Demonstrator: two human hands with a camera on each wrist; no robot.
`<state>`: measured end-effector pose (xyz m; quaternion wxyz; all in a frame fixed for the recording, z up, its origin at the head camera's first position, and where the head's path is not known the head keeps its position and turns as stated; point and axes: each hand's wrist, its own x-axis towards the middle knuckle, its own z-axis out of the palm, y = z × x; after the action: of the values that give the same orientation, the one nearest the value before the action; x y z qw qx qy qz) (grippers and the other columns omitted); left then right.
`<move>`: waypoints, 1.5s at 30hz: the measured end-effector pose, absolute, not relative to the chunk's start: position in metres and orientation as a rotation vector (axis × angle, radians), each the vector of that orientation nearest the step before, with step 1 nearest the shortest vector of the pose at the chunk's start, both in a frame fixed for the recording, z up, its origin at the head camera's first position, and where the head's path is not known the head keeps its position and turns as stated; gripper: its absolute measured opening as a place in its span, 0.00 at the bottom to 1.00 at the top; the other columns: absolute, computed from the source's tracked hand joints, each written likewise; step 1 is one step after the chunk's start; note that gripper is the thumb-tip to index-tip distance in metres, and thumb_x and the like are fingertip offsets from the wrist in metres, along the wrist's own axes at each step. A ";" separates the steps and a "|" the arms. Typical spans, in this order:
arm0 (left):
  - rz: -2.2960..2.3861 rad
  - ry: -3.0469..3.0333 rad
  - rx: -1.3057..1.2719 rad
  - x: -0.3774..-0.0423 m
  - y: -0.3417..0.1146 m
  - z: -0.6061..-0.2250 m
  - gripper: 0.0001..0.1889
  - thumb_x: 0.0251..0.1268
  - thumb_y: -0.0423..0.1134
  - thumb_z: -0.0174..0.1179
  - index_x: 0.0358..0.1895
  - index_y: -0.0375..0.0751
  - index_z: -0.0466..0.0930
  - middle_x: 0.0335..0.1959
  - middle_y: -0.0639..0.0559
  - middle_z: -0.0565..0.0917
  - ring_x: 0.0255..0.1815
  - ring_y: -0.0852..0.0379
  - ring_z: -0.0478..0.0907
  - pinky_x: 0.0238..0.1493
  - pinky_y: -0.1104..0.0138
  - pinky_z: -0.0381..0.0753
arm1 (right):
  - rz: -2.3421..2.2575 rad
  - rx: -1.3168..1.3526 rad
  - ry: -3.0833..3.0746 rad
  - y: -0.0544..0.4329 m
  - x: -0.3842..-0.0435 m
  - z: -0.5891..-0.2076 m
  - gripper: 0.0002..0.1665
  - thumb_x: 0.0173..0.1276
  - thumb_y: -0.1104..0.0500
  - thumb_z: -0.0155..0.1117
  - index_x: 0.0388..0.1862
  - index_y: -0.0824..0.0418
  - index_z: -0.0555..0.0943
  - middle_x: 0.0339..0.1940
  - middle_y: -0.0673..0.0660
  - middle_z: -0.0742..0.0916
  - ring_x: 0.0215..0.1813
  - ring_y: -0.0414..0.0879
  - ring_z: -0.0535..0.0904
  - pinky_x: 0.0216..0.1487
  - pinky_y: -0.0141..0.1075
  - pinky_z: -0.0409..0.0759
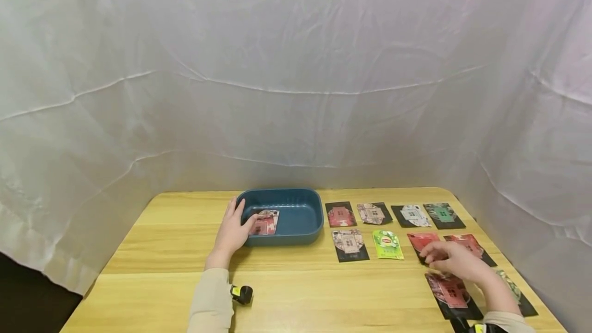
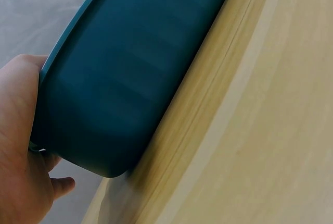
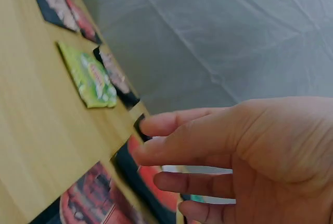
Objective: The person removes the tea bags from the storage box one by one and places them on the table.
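A blue rectangular dish (image 1: pixel 296 239) stands at the back of the table with a red-and-black tea sachet (image 1: pixel 264 223) inside. My left hand (image 1: pixel 233 233) grips its left end, thumb over the rim and fingers around the wall; the left wrist view shows the dish's side (image 2: pixel 119 73) close up. Over the sachets at the right hovers my right hand (image 1: pixel 458 261), fingers loosely bent with nothing between them. Beneath and around it lie a red sachet (image 1: pixel 420 240), another red sachet (image 1: pixel 467 245), a dark red sachet (image 1: pixel 450 294) and a partly hidden yellowish one (image 1: pixel 513 289).
Between dish and right hand lies a green-yellow tea sachet (image 1: pixel 387 245), beside a beige-and-black sachet (image 1: pixel 349 245). Several more sachets form a back row, including a green-labelled one (image 1: pixel 444 215). A pale curtain (image 1: pixel 324 117) encloses the wooden table (image 1: pixel 152 251) at the back and sides.
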<state>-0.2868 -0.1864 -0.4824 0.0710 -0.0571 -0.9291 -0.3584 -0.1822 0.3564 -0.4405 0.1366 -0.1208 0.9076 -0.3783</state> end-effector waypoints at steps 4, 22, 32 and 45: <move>-1.074 -2.792 -0.169 -0.288 -0.187 -0.481 0.38 0.73 0.55 0.51 0.78 0.40 0.51 0.81 0.38 0.42 0.81 0.38 0.39 0.77 0.42 0.48 | -0.897 -0.289 2.869 0.345 -0.182 -0.430 0.18 0.67 0.57 0.65 0.52 0.65 0.80 0.42 0.57 0.87 0.39 0.36 0.80 0.35 0.34 0.79; -1.082 -2.781 -0.172 -0.289 -0.187 -0.483 0.38 0.73 0.54 0.52 0.78 0.40 0.51 0.81 0.39 0.43 0.81 0.39 0.38 0.77 0.43 0.49 | -0.887 -0.352 3.055 0.272 -0.200 -0.424 0.18 0.71 0.52 0.61 0.54 0.60 0.81 0.41 0.51 0.86 0.44 0.46 0.82 0.41 0.41 0.81; -1.082 -2.772 -0.167 -0.291 -0.186 -0.484 0.38 0.73 0.55 0.51 0.78 0.40 0.50 0.81 0.39 0.43 0.81 0.39 0.39 0.77 0.43 0.49 | -1.029 -0.456 3.020 0.229 -0.224 -0.426 0.19 0.72 0.52 0.60 0.57 0.60 0.80 0.47 0.57 0.87 0.50 0.54 0.82 0.46 0.49 0.82; -1.091 -2.765 -0.161 -0.289 -0.186 -0.484 0.39 0.72 0.55 0.52 0.78 0.40 0.50 0.80 0.39 0.45 0.81 0.39 0.40 0.77 0.43 0.50 | -1.197 -0.540 2.990 0.159 -0.248 -0.426 0.18 0.71 0.56 0.61 0.56 0.61 0.80 0.48 0.58 0.87 0.45 0.47 0.83 0.45 0.41 0.83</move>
<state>-0.2888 -0.1859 -0.4837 0.0823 -0.0538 -0.9257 -0.3653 -0.2476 0.1593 -0.4262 -0.0621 -0.1649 0.9139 -0.3657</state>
